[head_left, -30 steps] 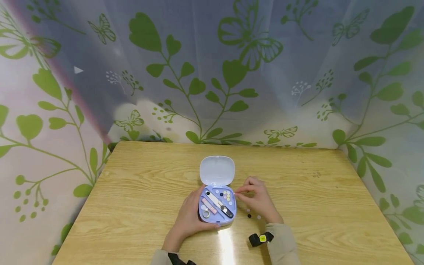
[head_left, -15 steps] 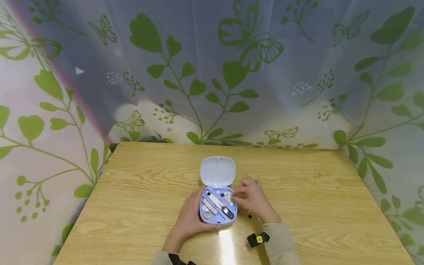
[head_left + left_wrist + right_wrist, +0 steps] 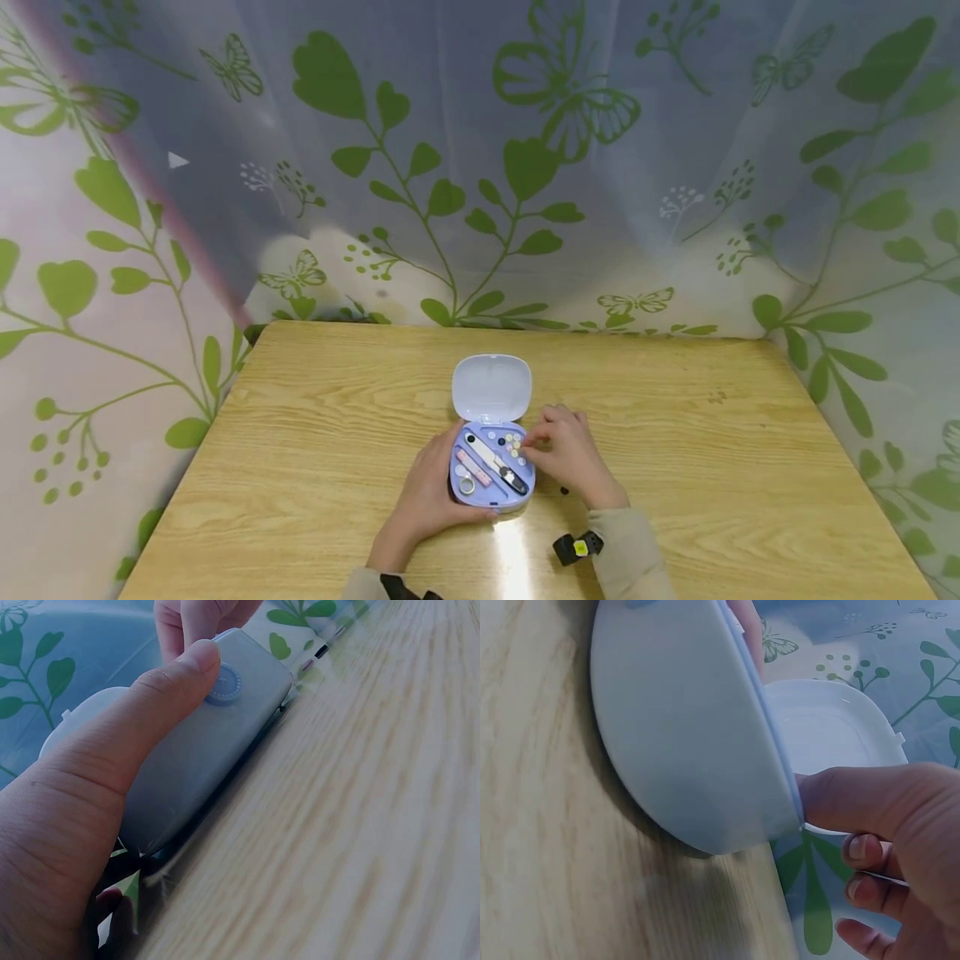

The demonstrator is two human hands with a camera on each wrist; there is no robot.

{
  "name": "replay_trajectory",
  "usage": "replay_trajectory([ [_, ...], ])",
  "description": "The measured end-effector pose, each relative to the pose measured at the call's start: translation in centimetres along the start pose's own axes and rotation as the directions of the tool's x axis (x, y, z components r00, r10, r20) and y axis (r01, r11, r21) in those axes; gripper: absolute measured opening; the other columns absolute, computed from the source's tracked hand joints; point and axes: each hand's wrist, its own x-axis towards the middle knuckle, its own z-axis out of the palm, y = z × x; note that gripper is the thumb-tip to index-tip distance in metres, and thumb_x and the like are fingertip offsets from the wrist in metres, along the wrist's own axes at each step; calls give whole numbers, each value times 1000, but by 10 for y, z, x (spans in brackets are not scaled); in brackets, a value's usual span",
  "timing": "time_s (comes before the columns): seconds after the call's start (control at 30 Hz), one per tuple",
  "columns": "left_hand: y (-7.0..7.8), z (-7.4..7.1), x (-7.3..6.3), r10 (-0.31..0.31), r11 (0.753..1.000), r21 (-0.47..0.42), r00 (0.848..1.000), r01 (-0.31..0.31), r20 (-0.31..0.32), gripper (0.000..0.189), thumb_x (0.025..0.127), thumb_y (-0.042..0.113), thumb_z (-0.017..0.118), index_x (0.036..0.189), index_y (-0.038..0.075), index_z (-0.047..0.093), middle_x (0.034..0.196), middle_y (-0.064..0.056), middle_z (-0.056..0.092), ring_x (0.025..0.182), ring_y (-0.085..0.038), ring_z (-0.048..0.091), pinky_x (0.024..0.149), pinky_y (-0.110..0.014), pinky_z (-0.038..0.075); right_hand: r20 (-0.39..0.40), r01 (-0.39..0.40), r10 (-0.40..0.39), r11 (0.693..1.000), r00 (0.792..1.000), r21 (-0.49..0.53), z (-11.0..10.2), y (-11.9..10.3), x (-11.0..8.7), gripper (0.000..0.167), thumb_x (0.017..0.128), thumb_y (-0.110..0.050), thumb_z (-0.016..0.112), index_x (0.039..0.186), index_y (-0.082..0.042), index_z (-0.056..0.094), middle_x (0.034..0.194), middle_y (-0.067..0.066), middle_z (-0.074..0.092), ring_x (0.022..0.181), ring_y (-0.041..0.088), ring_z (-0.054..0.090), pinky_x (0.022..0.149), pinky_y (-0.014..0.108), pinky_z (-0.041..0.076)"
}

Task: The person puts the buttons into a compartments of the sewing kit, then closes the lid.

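Observation:
A blue-lilac plastic sewing box (image 3: 495,503) stands on the table with its white lid (image 3: 491,387) raised at the back. My left hand (image 3: 427,485) grips its left side, the thumb (image 3: 169,694) along the front wall. Thumb and forefinger of my right hand (image 3: 567,454) meet over the right compartment and pinch what seems a small button, mostly hidden by the fingertips. Several pale and yellowish buttons (image 3: 516,438) and a black one (image 3: 502,442) lie in that compartment. A long white-and-black tool (image 3: 497,464) lies diagonally across the middle.
A pink patterned strip (image 3: 474,468) and a metal ring (image 3: 467,485) lie in the box's left part. One black button (image 3: 565,491) is on the wooden table (image 3: 337,400) below the right hand. A leaf-patterned curtain (image 3: 450,167) rises behind the table.
My right hand has shifted slightly left from the box's right rim, its fingertips now over the button compartment. The left hand keeps its grip and the box stays put.

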Motion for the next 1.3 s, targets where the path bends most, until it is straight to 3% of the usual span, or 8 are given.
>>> replay_trajectory([
  [0.3, 0, -1, -1, 2, 1000, 1, 1000, -2, -6, 135, 52, 74, 83, 159, 23, 19, 151, -3, 43, 137, -25, 40, 115, -52, 28, -47, -12, 19, 991, 999, 136, -1, 1, -3, 11, 73, -11, 87, 75, -17, 79, 75, -12, 48, 76, 10, 43, 77, 36, 30],
  [0.47, 0, -1, -2, -4, 1000, -2, 1000, 4, -3, 137, 51, 72, 85, 160, 22, 18, 151, -4, 44, 137, -25, 40, 116, -52, 26, -58, -47, 66, 958, 996, 284, -8, 5, -5, 10, 76, -7, 85, 80, -14, 80, 76, -9, 49, 76, 11, 44, 72, 28, 40],
  [0.63, -1, 0, -2, -5, 1000, -4, 1000, 5, -5, 137, 51, 72, 85, 160, 22, 19, 150, -3, 45, 137, -24, 41, 115, -51, 27, -83, -59, 96, 929, 992, 366, -17, 10, -8, 8, 78, -5, 83, 83, -11, 80, 76, -7, 51, 77, 12, 48, 70, 25, 44],
  [0.93, -2, 0, -1, -12, 1000, -10, 1000, 12, -5, 137, 51, 73, 85, 160, 24, 18, 150, -2, 44, 137, -24, 40, 116, -50, 26, -132, -84, 150, 909, 980, 409, -22, 24, -20, 8, 79, -9, 84, 84, -13, 80, 75, -4, 51, 76, 15, 48, 70, 24, 42],
  [1.13, -1, -1, 0, -4, 1000, -9, 1000, 4, -10, 136, 51, 73, 85, 159, 24, 19, 150, -2, 44, 137, -24, 40, 116, -51, 26, -198, -41, 137, 904, 971, 425, -15, 34, -35, 12, 74, -3, 85, 80, -12, 79, 75, 1, 54, 74, 18, 49, 68, 24, 42],
  [1.3, 0, -1, 0, -3, 1000, -12, 1000, 3, -12, 136, 51, 73, 85, 160, 24, 18, 151, -2, 44, 137, -24, 40, 116, -52, 26, -169, -83, 183, 877, 969, 473, -8, 41, -49, 11, 75, -2, 84, 82, -9, 79, 79, 6, 57, 76, 19, 50, 68, 24, 43],
])
